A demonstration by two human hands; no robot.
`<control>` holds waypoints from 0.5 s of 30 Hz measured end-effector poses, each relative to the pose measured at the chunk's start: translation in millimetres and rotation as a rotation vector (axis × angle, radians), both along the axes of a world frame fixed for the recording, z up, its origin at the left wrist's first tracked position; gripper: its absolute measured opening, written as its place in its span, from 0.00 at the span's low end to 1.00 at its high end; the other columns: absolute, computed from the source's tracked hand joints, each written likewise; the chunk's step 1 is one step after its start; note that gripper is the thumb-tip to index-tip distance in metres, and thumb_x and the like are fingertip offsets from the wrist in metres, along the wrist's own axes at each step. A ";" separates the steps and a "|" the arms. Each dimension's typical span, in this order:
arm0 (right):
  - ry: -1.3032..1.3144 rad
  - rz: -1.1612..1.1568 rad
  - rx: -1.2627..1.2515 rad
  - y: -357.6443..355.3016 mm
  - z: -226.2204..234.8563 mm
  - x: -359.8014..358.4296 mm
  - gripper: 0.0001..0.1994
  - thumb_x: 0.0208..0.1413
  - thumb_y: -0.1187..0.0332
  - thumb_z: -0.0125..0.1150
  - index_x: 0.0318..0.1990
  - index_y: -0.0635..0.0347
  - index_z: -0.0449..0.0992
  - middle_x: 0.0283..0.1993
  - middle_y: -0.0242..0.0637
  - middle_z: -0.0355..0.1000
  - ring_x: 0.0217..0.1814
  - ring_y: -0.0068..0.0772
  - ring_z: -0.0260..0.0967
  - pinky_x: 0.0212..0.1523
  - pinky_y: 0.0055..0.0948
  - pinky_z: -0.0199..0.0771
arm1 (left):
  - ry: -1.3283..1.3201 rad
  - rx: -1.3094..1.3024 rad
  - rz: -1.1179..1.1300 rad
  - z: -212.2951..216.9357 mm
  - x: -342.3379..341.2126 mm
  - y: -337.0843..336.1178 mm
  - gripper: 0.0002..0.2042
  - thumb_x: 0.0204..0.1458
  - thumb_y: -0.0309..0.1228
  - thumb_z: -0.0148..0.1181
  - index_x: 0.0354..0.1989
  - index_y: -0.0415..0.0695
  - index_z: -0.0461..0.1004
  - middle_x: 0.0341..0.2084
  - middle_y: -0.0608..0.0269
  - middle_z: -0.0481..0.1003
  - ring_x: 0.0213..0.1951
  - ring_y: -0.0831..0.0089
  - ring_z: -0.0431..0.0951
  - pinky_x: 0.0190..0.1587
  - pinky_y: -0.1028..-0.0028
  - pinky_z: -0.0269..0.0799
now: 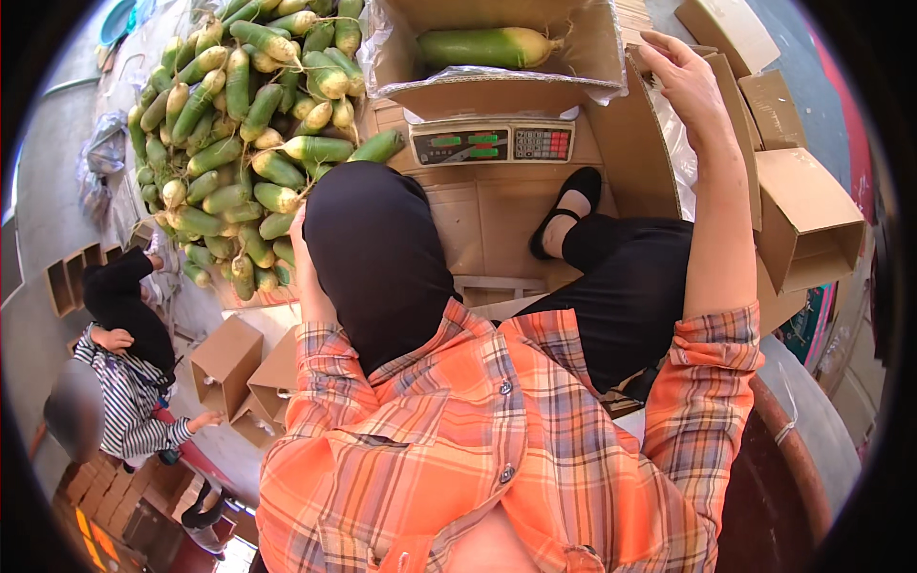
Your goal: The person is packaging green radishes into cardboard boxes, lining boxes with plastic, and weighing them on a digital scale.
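My right hand (690,84) is raised over the top edge of an upright cardboard box (642,143) with a clear plastic lining. Its fingers are stretched out and apart, and I see nothing held in them. Left of it, a plastic-lined open carton (478,99) holds a large green radish (489,48) lying on its side. Just in front of that carton is a digital scale (492,141) with lit green displays. My left hand (299,229) is beside my left knee, at the edge of a big heap of green radishes (244,143). The knee hides its fingers.
Several empty cardboard boxes stand at the right (807,215) and lower left (227,358). A person in a striped top (129,401) sits at the left. My foot in a black shoe (568,210) rests on flattened cardboard right of centre.
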State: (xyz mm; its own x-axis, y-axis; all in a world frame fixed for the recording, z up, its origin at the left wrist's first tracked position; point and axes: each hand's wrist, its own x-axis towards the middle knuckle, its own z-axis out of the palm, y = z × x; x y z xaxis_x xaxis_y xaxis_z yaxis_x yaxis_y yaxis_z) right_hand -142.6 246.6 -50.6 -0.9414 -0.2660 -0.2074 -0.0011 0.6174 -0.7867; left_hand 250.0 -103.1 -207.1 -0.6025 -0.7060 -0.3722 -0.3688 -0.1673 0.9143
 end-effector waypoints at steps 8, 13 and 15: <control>-0.072 0.033 0.082 10.2 -5.6 -11.7 0.18 0.55 0.57 0.55 0.52 0.50 0.73 0.45 0.27 0.72 0.45 0.18 0.64 0.39 0.20 0.62 | 0.041 0.128 -0.049 -88.2 20.3 -23.1 0.11 0.55 0.28 0.55 0.44 0.36 0.72 0.36 0.61 0.76 0.35 0.78 0.75 0.38 0.79 0.71; -0.024 0.079 0.065 -9.2 -3.0 -7.8 0.19 0.55 0.60 0.56 0.51 0.57 0.72 0.44 0.32 0.73 0.44 0.21 0.66 0.43 0.22 0.63 | 0.076 0.148 -0.047 -133.5 16.8 -40.4 0.11 0.55 0.28 0.55 0.44 0.36 0.72 0.36 0.61 0.76 0.35 0.78 0.75 0.38 0.79 0.71; -0.032 0.092 0.042 -20.9 5.1 -4.2 0.20 0.54 0.62 0.57 0.51 0.64 0.72 0.44 0.38 0.73 0.46 0.25 0.68 0.49 0.23 0.65 | 0.106 0.101 -0.013 -131.5 20.7 -70.8 0.11 0.55 0.28 0.55 0.44 0.36 0.72 0.36 0.61 0.76 0.35 0.78 0.75 0.38 0.79 0.71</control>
